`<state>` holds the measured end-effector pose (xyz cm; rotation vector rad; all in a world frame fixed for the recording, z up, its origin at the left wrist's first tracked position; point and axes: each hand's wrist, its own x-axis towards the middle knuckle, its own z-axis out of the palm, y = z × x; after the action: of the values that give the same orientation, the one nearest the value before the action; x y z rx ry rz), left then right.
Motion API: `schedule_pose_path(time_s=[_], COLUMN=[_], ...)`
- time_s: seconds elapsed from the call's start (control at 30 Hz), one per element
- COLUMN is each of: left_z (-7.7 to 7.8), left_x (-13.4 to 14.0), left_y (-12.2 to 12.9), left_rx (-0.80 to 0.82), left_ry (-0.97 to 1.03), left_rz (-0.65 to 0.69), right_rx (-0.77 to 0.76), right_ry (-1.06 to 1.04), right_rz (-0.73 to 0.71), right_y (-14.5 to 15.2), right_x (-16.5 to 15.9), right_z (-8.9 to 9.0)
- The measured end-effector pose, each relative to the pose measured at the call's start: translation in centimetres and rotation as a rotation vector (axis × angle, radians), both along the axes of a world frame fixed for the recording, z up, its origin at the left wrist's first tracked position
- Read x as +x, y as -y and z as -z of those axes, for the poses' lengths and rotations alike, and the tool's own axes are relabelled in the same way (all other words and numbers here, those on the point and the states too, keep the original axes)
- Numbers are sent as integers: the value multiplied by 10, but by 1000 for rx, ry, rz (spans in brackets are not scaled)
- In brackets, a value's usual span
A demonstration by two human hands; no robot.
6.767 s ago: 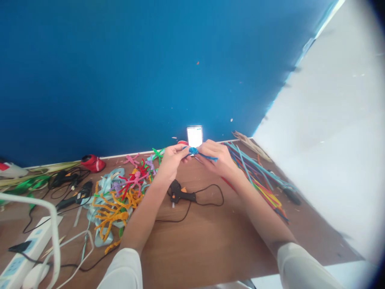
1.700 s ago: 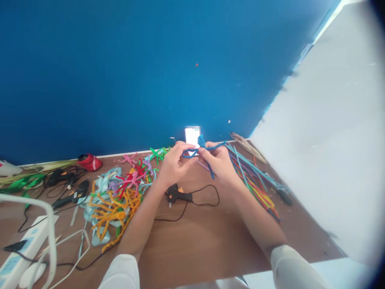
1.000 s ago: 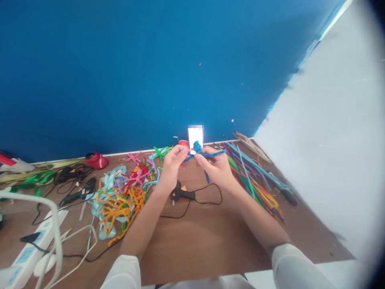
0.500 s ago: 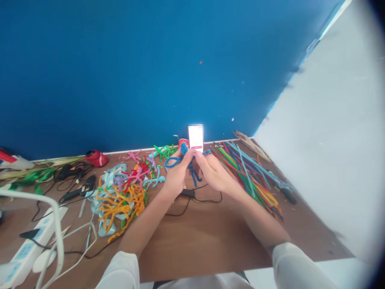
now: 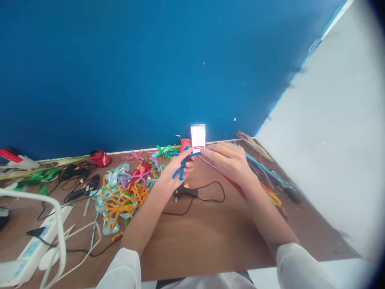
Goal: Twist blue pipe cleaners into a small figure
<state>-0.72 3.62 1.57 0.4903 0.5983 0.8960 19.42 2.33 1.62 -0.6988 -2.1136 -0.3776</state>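
Observation:
A blue pipe-cleaner figure [image 5: 181, 169] is pinched in my left hand [image 5: 176, 172], its limbs hanging over the fingers. My right hand [image 5: 230, 160] is closed on the end of a blue strand that stretches across from the figure. Just behind both hands, a lit phone [image 5: 198, 137] stands upright near the wall, with a red cup [image 5: 185, 143] beside it. Below the hands a black glue gun [image 5: 186, 192] lies on the table with its cord looped to the right.
Several finished-looking pipe-cleaner figures in orange [image 5: 120, 206], pink [image 5: 141, 175] and green lie left. Loose pipe cleaners [image 5: 263, 172] lie right, partly behind my right arm. Farther left are another glue gun [image 5: 86, 188], a power strip [image 5: 39, 245] and a white bent frame [image 5: 60, 224].
My right hand has moved right and turned, drawing the blue strand out sideways. My left hand has shifted slightly left and down, and the figure's limbs now hang over its fingers.

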Motion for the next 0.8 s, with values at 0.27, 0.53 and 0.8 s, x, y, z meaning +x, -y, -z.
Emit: schedule_pose_path(time_s=[0.27,0.53,0.8], left_z=[-1,2,2], left_x=[-3,-1,-1], left_y=[-2,-4,-5], left_rx=[-82,-101,-126], left_ry=[39,56,30], left_rz=[125,154,107], right_rx=[143,205,227], right_ry=[110,175,209], right_rz=[26,61,62], right_y=[0,4,-1], right_x=[5,10,9], right_z=[-4,-9,-6])
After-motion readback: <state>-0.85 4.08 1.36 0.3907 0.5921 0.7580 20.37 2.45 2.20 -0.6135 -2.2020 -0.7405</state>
